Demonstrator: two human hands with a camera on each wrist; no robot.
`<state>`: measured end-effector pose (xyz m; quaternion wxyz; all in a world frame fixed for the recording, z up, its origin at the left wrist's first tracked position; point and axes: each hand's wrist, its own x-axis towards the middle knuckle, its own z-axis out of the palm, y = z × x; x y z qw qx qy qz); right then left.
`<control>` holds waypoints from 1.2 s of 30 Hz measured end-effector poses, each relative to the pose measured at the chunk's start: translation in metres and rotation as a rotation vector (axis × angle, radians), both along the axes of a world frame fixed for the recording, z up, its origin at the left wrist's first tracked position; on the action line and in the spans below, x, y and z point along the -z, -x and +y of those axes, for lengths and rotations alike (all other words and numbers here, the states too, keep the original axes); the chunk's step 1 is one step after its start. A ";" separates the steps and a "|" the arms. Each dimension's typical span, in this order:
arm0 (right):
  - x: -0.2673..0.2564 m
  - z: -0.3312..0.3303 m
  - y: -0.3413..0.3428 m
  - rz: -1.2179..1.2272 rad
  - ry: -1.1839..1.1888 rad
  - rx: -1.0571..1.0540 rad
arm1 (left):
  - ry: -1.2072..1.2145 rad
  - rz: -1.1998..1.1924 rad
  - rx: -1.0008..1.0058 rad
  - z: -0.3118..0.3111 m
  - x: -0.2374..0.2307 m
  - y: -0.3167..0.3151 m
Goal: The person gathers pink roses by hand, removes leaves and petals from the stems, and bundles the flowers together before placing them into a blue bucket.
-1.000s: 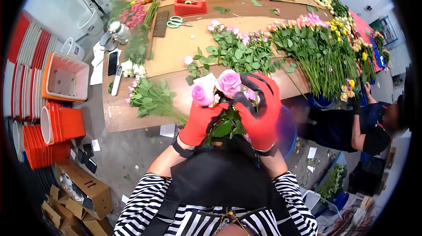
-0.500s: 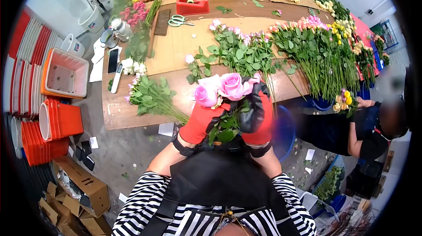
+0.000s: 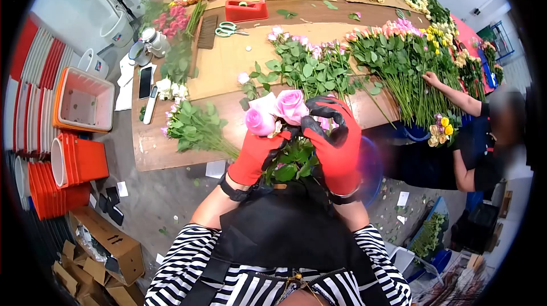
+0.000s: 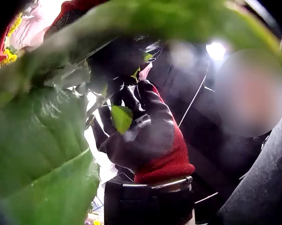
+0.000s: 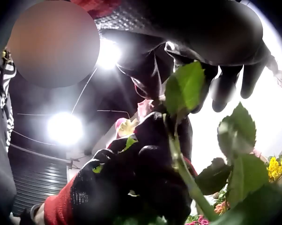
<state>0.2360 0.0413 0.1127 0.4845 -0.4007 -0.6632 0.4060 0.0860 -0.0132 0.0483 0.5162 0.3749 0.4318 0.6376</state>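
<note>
Just over the table's front edge, my left hand [image 3: 259, 155], in a red and black glove, grips a small bunch of pink roses. Two large blooms [image 3: 290, 106] show above its thumb, one a little higher. Beside them, my right hand [image 3: 338, 149] curves its gloved fingers and thumb around another pink rose [image 3: 326, 122]. The rose's stem is hidden. Green leaves [image 3: 288, 169] hang below, between the two palms. In the left wrist view a big leaf [image 4: 47, 154] covers much of the left side. A leafy stem [image 5: 192, 190] crosses the right wrist view.
Cut roses [image 3: 313, 69] lie on the cardboard ahead, with more bunches [image 3: 416, 61] at right. Scissors [image 3: 231, 29], a red tape dispenser [image 3: 246, 11] and a phone [image 3: 146, 82] lie on the table. Another person [image 3: 484, 141] works at right. A blue bucket [image 3: 373, 172] stands beside my right arm.
My right hand closed in beside the large blooms with the single rose raised, then drew back and its fingers spread wider. My left hand keeps its hold. The other person reaches toward the table.
</note>
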 end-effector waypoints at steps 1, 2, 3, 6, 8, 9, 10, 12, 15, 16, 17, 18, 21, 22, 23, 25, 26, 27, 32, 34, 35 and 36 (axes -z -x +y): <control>0.002 -0.001 0.000 -0.042 -0.034 0.025 | 0.001 0.052 -0.018 -0.001 -0.002 -0.002; 0.006 -0.002 -0.001 -0.064 -0.078 0.038 | 0.001 0.051 -0.027 -0.001 -0.002 -0.003; 0.009 -0.003 -0.002 -0.086 -0.123 0.052 | 0.000 0.049 -0.036 -0.001 -0.001 -0.004; 0.011 -0.004 -0.001 -0.012 -0.024 0.041 | 0.017 0.062 -0.031 -0.002 0.003 -0.004; 0.011 -0.005 0.000 0.152 0.175 0.000 | 0.018 0.087 -0.008 -0.005 0.009 0.000; 0.013 -0.006 -0.001 0.267 0.301 -0.030 | 0.009 0.105 0.009 -0.006 0.014 0.003; 0.015 -0.007 -0.001 0.383 0.426 -0.060 | -0.001 0.123 0.026 -0.008 0.016 0.004; 0.042 -0.005 -0.012 0.064 0.001 -0.012 | 0.002 -0.034 0.012 -0.006 0.009 0.000; 0.076 0.019 -0.028 0.890 0.560 -0.169 | -0.049 -0.071 -0.003 -0.003 0.000 0.005; 0.069 0.023 -0.037 0.792 0.573 -0.203 | -0.072 -0.050 -0.009 -0.004 -0.002 0.008; 0.063 0.025 -0.041 0.561 0.505 -0.170 | -0.057 -0.192 -0.025 -0.005 0.012 0.009; 0.058 0.026 -0.043 0.330 0.430 -0.135 | -0.064 -0.158 -0.051 -0.005 0.007 0.008; 0.039 0.020 -0.032 0.053 0.099 -0.032 | -0.005 -0.217 -0.085 -0.004 0.000 0.003; 0.025 0.016 -0.028 0.027 0.050 -0.051 | -0.010 -0.195 -0.059 -0.004 0.001 0.003; 0.005 0.006 -0.019 0.235 0.263 -0.060 | -0.013 -0.170 -0.030 -0.006 0.002 0.004; 0.003 0.004 -0.010 0.196 0.192 -0.106 | -0.152 0.059 0.000 -0.003 0.007 0.008; 0.003 0.004 -0.007 0.174 0.158 -0.131 | -0.284 0.260 -0.003 -0.002 0.014 0.010; 0.004 0.004 -0.004 0.096 0.031 -0.105 | -0.415 0.459 -0.008 -0.001 0.014 0.010; 0.005 -0.002 0.004 0.112 0.029 -0.007 | -0.099 0.140 0.041 -0.008 0.007 0.005; 0.003 -0.003 0.006 0.165 0.120 -0.010 | -0.033 0.019 0.039 -0.008 0.007 0.004; 0.006 -0.001 0.002 0.296 0.300 -0.046 | 0.025 -0.090 0.037 -0.007 0.005 0.003; 0.014 0.004 -0.004 0.427 0.481 -0.083 | 0.083 -0.200 0.036 -0.007 0.003 0.002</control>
